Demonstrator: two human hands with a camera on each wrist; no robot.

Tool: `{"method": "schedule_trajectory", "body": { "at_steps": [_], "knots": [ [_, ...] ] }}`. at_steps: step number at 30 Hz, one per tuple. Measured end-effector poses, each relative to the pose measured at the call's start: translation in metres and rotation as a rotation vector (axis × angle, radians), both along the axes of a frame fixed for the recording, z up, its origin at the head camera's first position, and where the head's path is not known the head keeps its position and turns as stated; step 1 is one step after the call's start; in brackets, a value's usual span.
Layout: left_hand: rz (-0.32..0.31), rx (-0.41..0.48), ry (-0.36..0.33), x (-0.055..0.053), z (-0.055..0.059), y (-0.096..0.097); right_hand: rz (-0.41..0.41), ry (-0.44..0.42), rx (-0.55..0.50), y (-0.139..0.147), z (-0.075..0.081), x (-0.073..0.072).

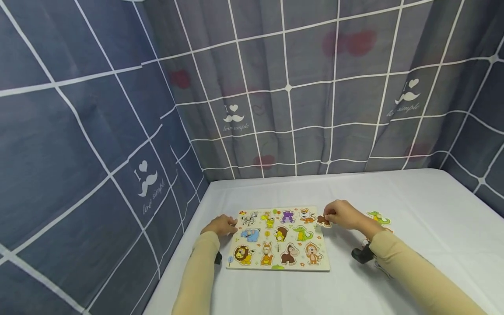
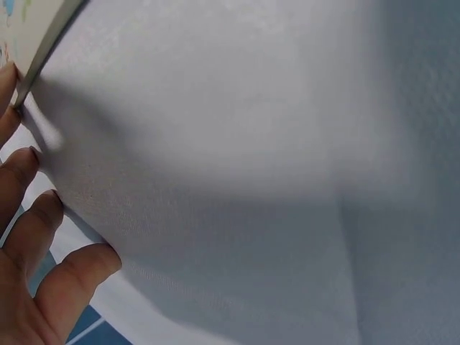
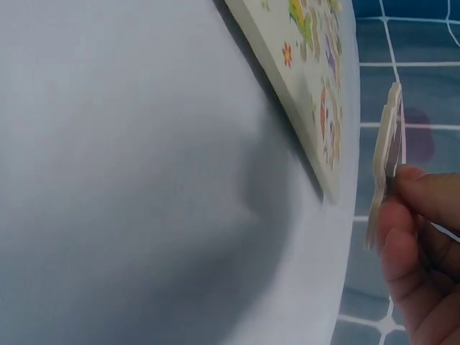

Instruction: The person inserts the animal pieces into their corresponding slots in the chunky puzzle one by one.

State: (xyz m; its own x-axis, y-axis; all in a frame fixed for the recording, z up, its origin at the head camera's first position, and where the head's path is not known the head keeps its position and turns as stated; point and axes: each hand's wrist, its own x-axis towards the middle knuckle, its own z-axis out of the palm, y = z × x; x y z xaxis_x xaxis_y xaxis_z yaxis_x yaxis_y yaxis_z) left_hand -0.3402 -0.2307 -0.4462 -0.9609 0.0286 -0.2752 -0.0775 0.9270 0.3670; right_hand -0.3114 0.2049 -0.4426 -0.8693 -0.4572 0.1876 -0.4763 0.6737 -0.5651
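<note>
A wooden animal puzzle board [image 1: 275, 267] lies flat on the white table, its pictures including a lion, an elephant, a zebra and a crocodile. At its left side is my left hand [image 1: 222, 225], fingers loosely bent; the left wrist view shows fingertips [image 2: 8, 118] right at the board's edge. My right hand [image 1: 343, 213] pinches a brown animal puzzle piece [image 1: 323, 221] between thumb and fingers, just off the board's upper right corner, close to the tiger. Seen edge-on in the right wrist view, the thin piece [image 3: 384, 158] stands upright, its printed face turned away.
A green crocodile piece [image 1: 379, 218] lies on the table right of the board, with more pieces partly hidden by the right forearm. The white-covered table [image 1: 275, 192] meets a dark grid-patterned curtain [image 1: 267, 109] at the back and left.
</note>
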Motion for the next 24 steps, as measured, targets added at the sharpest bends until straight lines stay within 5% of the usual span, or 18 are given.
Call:
{"method": "schedule_trajectory", "body": {
  "at_steps": [17,24],
  "knots": [
    [0.048,0.029,-0.016,0.003,0.002,0.001,0.015,-0.046,0.004,-0.017,0.0,0.005],
    [0.002,0.009,-0.008,0.003,0.004,-0.001,0.047,-0.02,0.02,-0.016,-0.007,0.004]
  ]
}}
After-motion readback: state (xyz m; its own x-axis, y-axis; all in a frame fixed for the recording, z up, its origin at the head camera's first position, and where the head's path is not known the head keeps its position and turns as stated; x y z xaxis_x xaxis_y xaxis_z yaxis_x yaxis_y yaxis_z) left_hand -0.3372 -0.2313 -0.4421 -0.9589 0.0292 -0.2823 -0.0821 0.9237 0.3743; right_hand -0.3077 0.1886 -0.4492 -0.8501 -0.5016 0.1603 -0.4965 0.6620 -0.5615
